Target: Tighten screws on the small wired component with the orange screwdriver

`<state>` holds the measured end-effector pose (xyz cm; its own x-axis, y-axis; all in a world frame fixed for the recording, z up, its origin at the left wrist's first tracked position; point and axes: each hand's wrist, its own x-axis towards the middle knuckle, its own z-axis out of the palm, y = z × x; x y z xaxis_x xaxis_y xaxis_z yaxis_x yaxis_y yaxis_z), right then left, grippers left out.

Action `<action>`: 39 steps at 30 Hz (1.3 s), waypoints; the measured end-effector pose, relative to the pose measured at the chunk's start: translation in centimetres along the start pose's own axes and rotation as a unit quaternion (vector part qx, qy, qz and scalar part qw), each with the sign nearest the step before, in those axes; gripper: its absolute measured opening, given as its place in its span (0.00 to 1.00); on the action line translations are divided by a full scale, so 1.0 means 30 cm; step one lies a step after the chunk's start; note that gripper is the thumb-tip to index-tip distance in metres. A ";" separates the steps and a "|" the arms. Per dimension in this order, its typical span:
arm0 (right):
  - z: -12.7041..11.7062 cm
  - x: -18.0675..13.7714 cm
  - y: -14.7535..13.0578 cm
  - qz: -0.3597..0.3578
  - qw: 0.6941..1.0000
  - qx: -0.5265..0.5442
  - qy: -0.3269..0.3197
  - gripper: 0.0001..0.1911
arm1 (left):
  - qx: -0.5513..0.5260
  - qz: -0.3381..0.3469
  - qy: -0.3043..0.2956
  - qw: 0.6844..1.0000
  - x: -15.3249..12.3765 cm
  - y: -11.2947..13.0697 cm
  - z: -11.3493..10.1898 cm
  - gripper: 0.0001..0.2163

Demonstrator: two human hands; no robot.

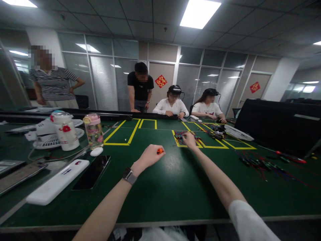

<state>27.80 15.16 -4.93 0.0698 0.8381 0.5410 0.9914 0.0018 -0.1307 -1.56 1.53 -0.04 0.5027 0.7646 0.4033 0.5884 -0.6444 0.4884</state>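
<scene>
My left hand (149, 156) rests on the green table (160, 187), its fingers closed round a small orange object (159, 151). A watch sits on that wrist. My right hand (189, 139) reaches further out, fingers pinched at a bundle of coloured wires (181, 137) lying inside a yellow-taped box. Whether it has hold of a wire is too small to tell.
At left lie a black phone (92, 172), a white flat device (57, 182), a pink-lidded bottle (93, 131) and a white bottle (65, 131). More wires and tools (260, 164) spread at right. Two seated people and two standing people are across the table.
</scene>
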 end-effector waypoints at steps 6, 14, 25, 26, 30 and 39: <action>0.114 0.050 -0.094 0.026 0.998 -0.021 -0.049 0.15 | 0.003 0.004 -0.003 1.000 -0.004 0.004 -0.003 0.11; 0.124 0.091 -0.093 0.009 0.990 -0.066 -0.127 0.16 | 0.002 0.022 -0.003 1.000 -0.002 -0.011 0.028 0.11; 0.124 0.090 -0.109 -0.020 0.984 -0.091 -0.155 0.17 | 0.009 0.018 -0.003 1.000 0.000 -0.019 0.034 0.10; 0.124 0.091 -0.109 -0.021 0.984 -0.090 -0.153 0.18 | 0.009 0.017 -0.005 1.000 0.000 -0.018 0.033 0.10; 0.125 0.092 -0.107 -0.023 0.985 -0.083 -0.148 0.18 | 0.011 0.006 -0.011 1.000 0.001 -0.012 0.030 0.10; 0.108 0.084 -0.142 -0.032 0.987 -0.044 -0.151 0.16 | 0.010 0.005 -0.019 1.000 -0.001 -0.019 0.034 0.11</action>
<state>23.39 19.03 -5.69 -0.0162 0.9623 0.2715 0.9994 0.0235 -0.0237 -1.27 1.87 -1.11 0.5331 0.7570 0.3779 0.5948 -0.6529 0.4689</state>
